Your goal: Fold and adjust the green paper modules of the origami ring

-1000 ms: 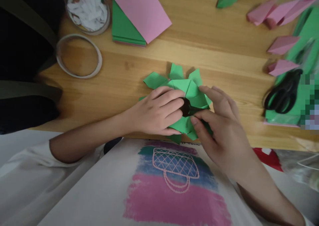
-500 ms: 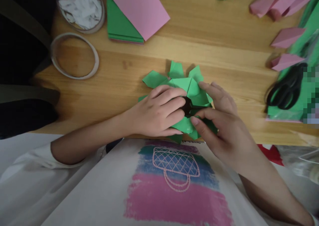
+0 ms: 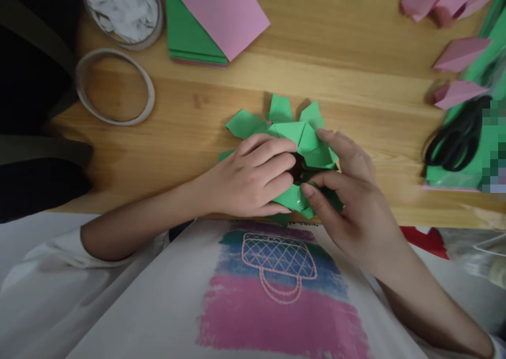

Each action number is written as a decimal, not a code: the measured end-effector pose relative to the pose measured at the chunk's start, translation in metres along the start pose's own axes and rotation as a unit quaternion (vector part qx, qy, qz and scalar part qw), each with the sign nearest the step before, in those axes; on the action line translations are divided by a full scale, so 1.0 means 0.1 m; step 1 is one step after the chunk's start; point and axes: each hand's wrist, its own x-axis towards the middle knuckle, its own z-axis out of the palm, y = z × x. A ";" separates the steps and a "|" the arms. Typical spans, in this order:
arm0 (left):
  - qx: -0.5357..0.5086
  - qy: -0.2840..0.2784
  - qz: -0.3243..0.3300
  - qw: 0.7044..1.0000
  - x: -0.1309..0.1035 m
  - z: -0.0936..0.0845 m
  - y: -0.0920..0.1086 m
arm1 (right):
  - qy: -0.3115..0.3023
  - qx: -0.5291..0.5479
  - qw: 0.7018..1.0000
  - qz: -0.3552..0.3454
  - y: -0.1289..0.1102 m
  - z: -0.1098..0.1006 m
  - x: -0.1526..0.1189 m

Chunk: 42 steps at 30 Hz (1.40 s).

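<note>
A folded green paper piece (image 3: 286, 131) with pointed petals around a dark centre rests at the table's front edge. My left hand (image 3: 256, 177) lies over its left side, fingers curled onto the paper beside the dark opening. On the right side, my right hand (image 3: 351, 195) pinches the paper between thumb and index finger near the centre, while its other fingers touch the outer upper right petals. The paper under both palms is hidden.
Tape ring (image 3: 114, 87) and a round container (image 3: 122, 13) of white scraps stand left. Green sheets (image 3: 190, 37) lie under a pink sheet (image 3: 231, 16). Right are folded pink pieces (image 3: 460, 53) and black-handled scissors (image 3: 454, 137) on green paper (image 3: 438, 176).
The view has shifted slightly, moving the tape ring a little left and the scissors a little right in the picture. Both hands keep nearly the same hold on the green paper.
</note>
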 end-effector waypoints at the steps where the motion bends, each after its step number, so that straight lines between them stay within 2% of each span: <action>1: -0.002 0.000 0.001 1.000 0.00 0.00 0.00 | 0.003 0.000 1.000 -0.003 0.00 0.01 0.00; 21: -0.031 -0.015 0.001 0.999 0.00 -0.02 -0.01 | -0.003 -0.013 1.000 -0.011 0.02 -0.03 -0.02; 32: 0.024 -0.041 0.017 0.999 0.03 -0.17 -0.03 | 0.080 0.037 0.995 -0.038 0.20 -0.01 -0.21; 34: 0.055 -0.049 0.004 0.997 0.03 -0.22 0.02 | 0.091 0.052 0.992 -0.064 0.23 0.00 -0.23; 37: 0.113 -0.053 -0.012 0.992 0.01 -0.27 0.11 | 0.111 0.036 0.983 -0.145 0.27 0.01 -0.25; 42: 0.171 -0.038 -0.010 0.984 -0.03 -0.27 0.18 | 0.173 -0.104 0.946 -0.253 0.28 0.11 -0.28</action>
